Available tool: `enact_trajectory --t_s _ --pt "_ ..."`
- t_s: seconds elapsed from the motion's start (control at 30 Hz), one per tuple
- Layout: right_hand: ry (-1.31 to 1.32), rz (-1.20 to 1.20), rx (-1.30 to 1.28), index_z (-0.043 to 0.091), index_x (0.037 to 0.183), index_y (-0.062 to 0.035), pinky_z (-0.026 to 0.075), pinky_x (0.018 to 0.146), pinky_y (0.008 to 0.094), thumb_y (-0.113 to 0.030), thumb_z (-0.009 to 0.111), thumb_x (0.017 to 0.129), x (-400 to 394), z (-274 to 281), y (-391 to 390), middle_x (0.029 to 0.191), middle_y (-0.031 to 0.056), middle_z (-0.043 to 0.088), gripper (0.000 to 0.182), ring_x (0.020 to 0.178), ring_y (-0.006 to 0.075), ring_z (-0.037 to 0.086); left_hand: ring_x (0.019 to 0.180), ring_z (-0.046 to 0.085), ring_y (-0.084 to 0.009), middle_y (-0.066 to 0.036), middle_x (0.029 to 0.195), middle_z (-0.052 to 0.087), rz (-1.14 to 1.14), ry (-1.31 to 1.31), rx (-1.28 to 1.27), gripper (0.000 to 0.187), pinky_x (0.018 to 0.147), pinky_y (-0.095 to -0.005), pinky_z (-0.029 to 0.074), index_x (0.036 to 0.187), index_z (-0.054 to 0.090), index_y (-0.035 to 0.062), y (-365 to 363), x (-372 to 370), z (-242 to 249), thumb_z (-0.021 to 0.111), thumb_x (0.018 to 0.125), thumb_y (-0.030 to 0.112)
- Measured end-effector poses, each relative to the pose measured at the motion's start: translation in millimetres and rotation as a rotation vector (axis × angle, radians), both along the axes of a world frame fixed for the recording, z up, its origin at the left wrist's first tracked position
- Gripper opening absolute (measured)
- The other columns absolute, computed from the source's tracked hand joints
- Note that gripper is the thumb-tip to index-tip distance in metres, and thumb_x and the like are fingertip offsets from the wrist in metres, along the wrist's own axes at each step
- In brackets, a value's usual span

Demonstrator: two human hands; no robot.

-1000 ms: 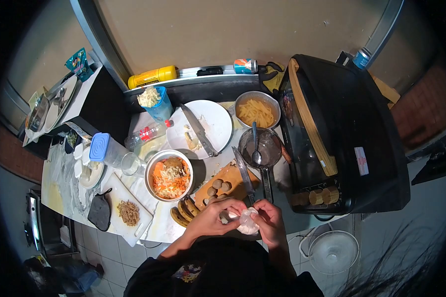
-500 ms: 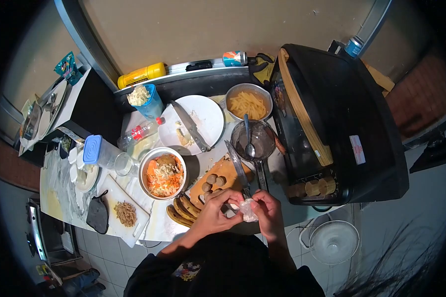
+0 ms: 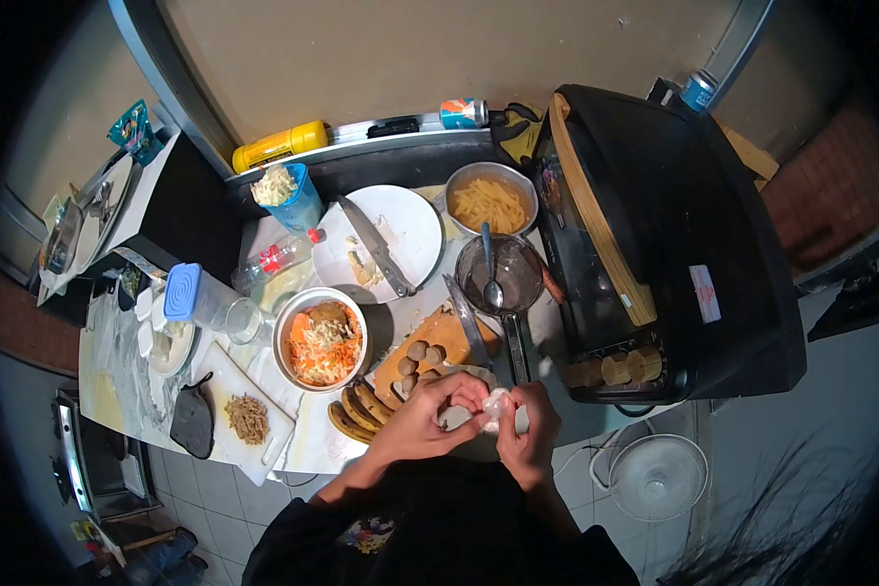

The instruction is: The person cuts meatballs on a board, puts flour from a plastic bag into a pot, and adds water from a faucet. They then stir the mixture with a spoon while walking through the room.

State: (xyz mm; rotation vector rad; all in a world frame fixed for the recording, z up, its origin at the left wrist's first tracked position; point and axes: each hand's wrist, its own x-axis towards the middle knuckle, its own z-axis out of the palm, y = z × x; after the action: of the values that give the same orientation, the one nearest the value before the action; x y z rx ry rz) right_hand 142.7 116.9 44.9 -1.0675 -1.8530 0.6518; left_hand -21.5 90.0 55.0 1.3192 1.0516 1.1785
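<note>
A small crumpled clear plastic bag [image 3: 495,402] is pinched between my two hands above the table's front edge; its contents are too small to make out. My left hand [image 3: 438,415] grips it from the left, fingertips curled together. From the right, my right hand [image 3: 529,430] closes on it with thumb and fingers. Beyond them lies an orange cutting board [image 3: 393,368] with several meatballs [image 3: 418,352] and a kitchen knife [image 3: 471,327] on it. Bananas [image 3: 356,415] with dark spots rest beside my left hand. Something pale beneath the hands is mostly hidden.
A bowl of shredded vegetables [image 3: 324,344], a white plate [image 3: 415,220] with a large knife [image 3: 373,244], a pot of penne-like pieces [image 3: 488,202] and a saucepan [image 3: 474,278] with a spoon stand farther back. A black oven [image 3: 713,244] bounds the right; a white chopping board [image 3: 273,410] lies left.
The plastic bag has shifted slightly up and looks more bunched between my fingers. My right hand has turned a little. A small pale blur shows near the saucepan handle.
</note>
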Motion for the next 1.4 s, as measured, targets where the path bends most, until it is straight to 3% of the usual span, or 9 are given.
enact_trajectory --t_s 0.1,0.33,0.63,0.7,0.8,1.0,1.2,1.33,1.4 --pt "-0.087 -0.017 -0.006 0.055 0.089 0.0012 0.044 0.058 0.0348 -0.003 0.06 0.084 0 5 0 0.076 0.0162 0.055 0.008 0.065 0.0323 0.057 0.086 0.06 -0.0099 -0.007 0.098 0.061 -0.087 -0.159 0.007 0.028 0.078 -0.0245 0.05 0.108 0.055 -0.0039 1 -3 -3 0.066 0.082 -0.003" --pt "0.029 0.03 -0.192 0.056 0.091 -0.0018 0.047 0.061 0.0356 -0.005 0.063 0.083 -1 15 3 0.075 0.0149 0.059 0.011 0.066 0.0306 0.061 0.084 0.061 -0.013 -0.008 0.088 0.061 0.105 0.085 0.019 0.022 0.077 -0.0238 0.049 0.099 0.058 -0.0045 0 1 -2 0.068 0.08 -0.001" --pt "0.248 0.358 -0.478 0.052 0.084 -0.0009 0.041 0.057 0.0293 0.001 0.061 0.078 0 1 13 0.067 0.0083 0.051 0.011 0.061 0.0153 0.05 0.069 0.054 -0.0212 -0.011 0.077 0.053 0.131 0.343 0.24 0.023 0.062 -0.03 0.043 0.094 0.056 -0.0016 1 -4 -2 0.067 0.075 0.004" --pt "0.157 0.366 -0.421 0.051 0.079 0.0001 0.039 0.055 0.0218 0.005 0.056 0.08 -1 9 13 0.063 0.001 0.05 0.008 0.063 0.0037 0.048 0.067 0.053 -0.0208 -0.01 0.076 0.051 0.136 0.341 0.21 0.023 0.061 -0.0298 0.043 0.093 0.055 -0.0018 -1 -2 -3 0.067 0.074 0.003" --pt "0.166 0.293 -0.371 0.05 0.079 0.0003 0.038 0.053 0.0303 0.002 0.059 0.079 -6 7 8 0.064 0.0085 0.047 0.009 0.056 0.0166 0.044 0.067 0.054 -0.0175 -0.01 0.077 0.053 0.166 0.38 0.137 0.02 0.059 -0.028 0.042 0.092 0.055 -0.0012 -4 3 -7 0.066 0.076 0.003" --pt "0.28 0.12 -0.48 0.051 0.081 0.0006 0.043 0.054 0.0313 -0.001 0.058 0.084 -11 4 3 0.063 0.0125 0.052 0.008 0.056 0.0205 0.054 0.074 0.058 -0.0124 -0.008 0.082 0.059 0.146 0.168 0.001 0.016 0.067 -0.0255 0.048 0.097 0.054 -0.0031 -1 2 4 0.063 0.084 0.002" --pt "0.226 0.262 -0.406 0.053 0.085 0.0016 0.045 0.056 0.0288 -0.003 0.057 0.089 -10 7 8 0.067 0.0106 0.059 0.008 0.061 0.0154 0.061 0.082 0.054 -0.0091 -0.002 0.092 0.055 0.11 0.071 -0.109 0.018 0.073 -0.0242 0.046 0.103 0.053 0.0008 -5 -1 2 0.063 0.088 0.004" --pt "0.336 0.305 -0.423 0.055 0.088 0.0022 0.046 0.058 0.0273 -0.003 0.055 0.091 -5 13 10 0.07 0.0091 0.062 0.006 0.063 0.0133 0.062 0.077 0.057 -0.0145 -0.007 0.087 0.057 0.168 0.148 0.086 0.017 0.07 -0.0274 0.047 0.095 0.056 -0.0011 -4 1 4 0.067 0.083 0.003" --pt "0.386 0.242 -0.436 0.058 0.089 0.0034 0.041 0.054 0.0207 -0.001 0.055 0.091 -3 14 12 0.071 0.0028 0.061 0.005 0.065 0.0051 0.056 0.071 0.056 -0.0195 -0.01 0.081 0.056 0.203 0.257 0.174 0.014 0.065 -0.0295 0.046 0.089 0.058 -0.001 -4 4 11 0.069 0.08 0.003"
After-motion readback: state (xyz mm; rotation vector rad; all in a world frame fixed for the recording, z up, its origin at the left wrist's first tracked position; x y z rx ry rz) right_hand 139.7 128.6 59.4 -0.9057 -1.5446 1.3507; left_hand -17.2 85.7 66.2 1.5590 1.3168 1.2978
